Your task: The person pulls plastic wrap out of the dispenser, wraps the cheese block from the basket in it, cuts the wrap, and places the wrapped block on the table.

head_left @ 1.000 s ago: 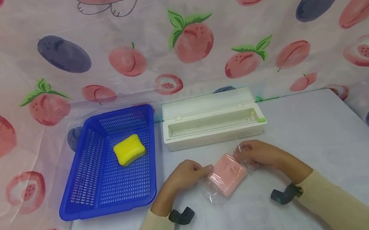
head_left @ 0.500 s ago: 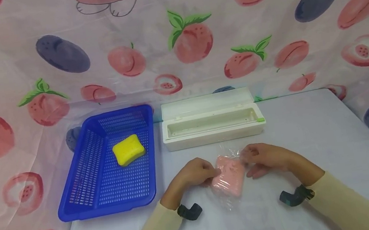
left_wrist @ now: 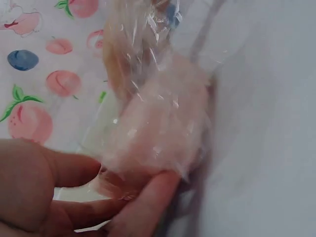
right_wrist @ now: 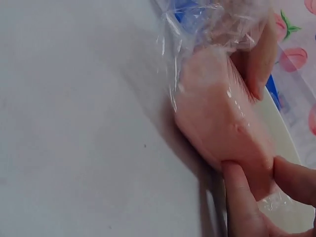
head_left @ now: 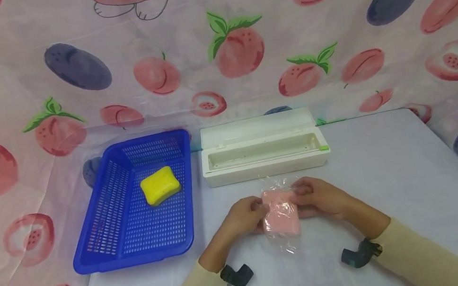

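A pink bar of soap (head_left: pixel 280 214) in clear plastic film stands between both hands, over the table. My left hand (head_left: pixel 244 215) grips its left edge, and in the left wrist view the thumb and fingers (left_wrist: pixel 148 202) pinch its near end. On the other side my right hand (head_left: pixel 323 198) holds the right edge; the right wrist view shows thumb and finger closing on a corner of the soap (right_wrist: pixel 217 113). Crinkled film (head_left: pixel 286 245) sticks out beyond the soap at its top and bottom.
A blue slotted basket (head_left: pixel 136 261) stands at the left with a yellow soap-shaped block (head_left: pixel 160 186) in it. Behind the hands lies a long white box (head_left: pixel 267 171) with its lid (head_left: pixel 257 127) raised. A fruit-print cloth (head_left: pixel 200 46) hangs behind the white table (head_left: pixel 386 166).
The soap has turned from a slant to nearly straight. My left hand has moved slightly right, and my right hand has shifted from the film at the upper corner to the soap's right edge.
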Demonstrator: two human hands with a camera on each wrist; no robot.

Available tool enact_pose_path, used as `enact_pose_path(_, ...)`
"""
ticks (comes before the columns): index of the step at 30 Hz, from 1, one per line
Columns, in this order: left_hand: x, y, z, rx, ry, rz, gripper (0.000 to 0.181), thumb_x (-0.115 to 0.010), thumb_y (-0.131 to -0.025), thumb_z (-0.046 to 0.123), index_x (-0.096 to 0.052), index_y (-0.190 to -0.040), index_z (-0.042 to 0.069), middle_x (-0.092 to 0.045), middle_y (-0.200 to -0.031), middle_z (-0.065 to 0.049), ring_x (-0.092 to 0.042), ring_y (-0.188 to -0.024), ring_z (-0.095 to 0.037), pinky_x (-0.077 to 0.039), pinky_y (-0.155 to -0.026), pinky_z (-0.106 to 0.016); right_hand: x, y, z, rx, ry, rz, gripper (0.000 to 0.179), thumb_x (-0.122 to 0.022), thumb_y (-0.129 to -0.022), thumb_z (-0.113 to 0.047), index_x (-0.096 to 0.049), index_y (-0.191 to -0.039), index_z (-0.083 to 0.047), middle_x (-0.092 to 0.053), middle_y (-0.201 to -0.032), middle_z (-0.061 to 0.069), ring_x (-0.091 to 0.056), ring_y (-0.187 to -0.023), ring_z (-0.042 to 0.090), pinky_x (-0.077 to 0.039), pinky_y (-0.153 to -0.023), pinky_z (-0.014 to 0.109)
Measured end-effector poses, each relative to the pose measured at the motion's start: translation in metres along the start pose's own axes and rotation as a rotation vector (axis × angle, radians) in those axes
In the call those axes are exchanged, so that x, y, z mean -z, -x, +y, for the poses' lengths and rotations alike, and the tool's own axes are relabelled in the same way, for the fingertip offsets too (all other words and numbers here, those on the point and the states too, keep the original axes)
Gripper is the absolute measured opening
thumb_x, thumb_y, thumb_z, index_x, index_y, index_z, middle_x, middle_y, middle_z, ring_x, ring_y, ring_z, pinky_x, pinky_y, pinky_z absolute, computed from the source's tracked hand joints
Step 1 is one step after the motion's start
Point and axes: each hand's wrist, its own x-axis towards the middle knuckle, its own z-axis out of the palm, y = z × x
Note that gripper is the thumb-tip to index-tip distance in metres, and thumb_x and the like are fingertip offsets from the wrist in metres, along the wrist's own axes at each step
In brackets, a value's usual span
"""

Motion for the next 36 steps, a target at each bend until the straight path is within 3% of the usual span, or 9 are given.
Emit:
enact_pose_path(7,-0.008,0.002,-0.009,-0.015,0.057,0.095,0.027,-0.061,-0.101,0.023,-0.066,-0.11,-0.002,-0.065,-0.078,-0.005,-0.067,-0.059,-0.014,-0.057,-0.054,-0.028,-0.006,-0.001,0.0,-0.037,0.28,0.148,0.047,-0.076,-0.092,-0.038,-0.054,-0.112,-0.002,-0.06,-0.103,0.014,-0.062,-0.087,0.019,-0.056,-0.071,0.03)
enact_pose_path(11,-0.008,0.013,-0.013,0.028,0.083,0.112,0.029,-0.061,-0.102,0.033,-0.058,-0.098,0.005,-0.064,-0.074,-0.008,-0.066,-0.056,-0.017,-0.058,-0.052,-0.03,-0.007,0.009,-0.001,-0.115,0.38,0.125,0.045,-0.066,-0.096,-0.049,-0.057,-0.097,-0.005,-0.061,-0.081,0.01,-0.069,-0.077,0.021,-0.052,-0.067,0.031)
enact_pose_path(14,-0.008,0.024,-0.016,0.064,0.117,0.078,0.033,-0.059,-0.103,0.039,-0.052,-0.096,0.007,-0.064,-0.074,-0.012,-0.068,-0.055,-0.019,-0.059,-0.051,-0.032,-0.01,0.019,0.0,-0.177,0.309,0.025,0.049,-0.057,-0.101,-0.052,-0.055,-0.095,-0.003,-0.061,-0.075,0.012,-0.076,-0.072,0.027,-0.06,-0.07,0.033)
enact_pose_path(18,-0.01,0.038,-0.02,0.089,0.301,0.006,0.03,-0.06,-0.103,0.031,-0.047,-0.098,0.004,-0.065,-0.082,-0.017,-0.073,-0.06,-0.024,-0.061,-0.057,-0.035,-0.017,0.032,0.006,-0.198,0.147,-0.086,0.05,-0.053,-0.104,-0.05,-0.052,-0.096,-0.001,-0.062,-0.079,0.015,-0.077,-0.075,0.032,-0.063,-0.07,0.039)
enact_pose_path(21,-0.013,0.045,-0.02,0.099,0.459,-0.006,0.025,-0.061,-0.102,0.022,-0.046,-0.1,0.003,-0.066,-0.091,-0.02,-0.076,-0.069,-0.027,-0.063,-0.065,-0.036,-0.021,0.04,0.009,-0.18,0.025,-0.109,0.046,-0.055,-0.104,-0.046,-0.05,-0.095,-0.001,-0.064,-0.089,0.016,-0.077,-0.079,0.033,-0.063,-0.072,0.041)
enact_pose_path(24,-0.015,0.052,-0.019,0.08,0.511,0.019,0.02,-0.061,-0.1,0.016,-0.049,-0.105,0.001,-0.066,-0.102,-0.02,-0.077,-0.077,-0.027,-0.064,-0.073,-0.037,-0.024,0.047,0.01,-0.139,-0.055,-0.117,0.04,-0.059,-0.104,-0.037,-0.048,-0.093,-0.001,-0.061,-0.096,0.015,-0.077,-0.086,0.033,-0.063,-0.078,0.041)
enact_pose_path(29,-0.016,0.062,-0.018,-0.05,0.397,0.046,0.029,-0.057,-0.093,0.0,-0.059,-0.122,-0.002,-0.052,-0.126,-0.018,-0.076,-0.089,-0.024,-0.061,-0.081,-0.029,-0.025,0.052,0.008,-0.011,0.079,-0.108,0.03,-0.073,-0.095,-0.027,-0.055,-0.101,-0.004,-0.058,-0.103,0.01,-0.072,-0.095,0.025,-0.061,-0.084,0.035)
enact_pose_path(33,-0.018,0.063,-0.021,-0.242,0.164,0.038,0.045,-0.06,-0.084,-0.013,-0.065,-0.127,-0.001,-0.05,-0.136,-0.013,-0.073,-0.098,-0.018,-0.059,-0.083,-0.021,-0.027,0.055,0.01,0.132,0.238,-0.106,0.049,-0.088,-0.08,-0.023,-0.062,-0.118,-0.009,-0.061,-0.116,0.013,-0.069,-0.103,0.023,-0.059,-0.082,0.03)
enact_pose_path(36,-0.019,0.061,-0.023,-0.381,-0.051,0.098,0.046,-0.068,-0.079,-0.014,-0.072,-0.122,0.003,-0.054,-0.138,-0.009,-0.07,-0.095,-0.008,-0.057,-0.082,-0.017,-0.032,0.056,0.012,0.331,0.398,-0.08,0.056,-0.094,-0.071,-0.024,-0.068,-0.119,-0.013,-0.066,-0.111,0.006,-0.07,-0.098,0.013,-0.06,-0.079,0.025)
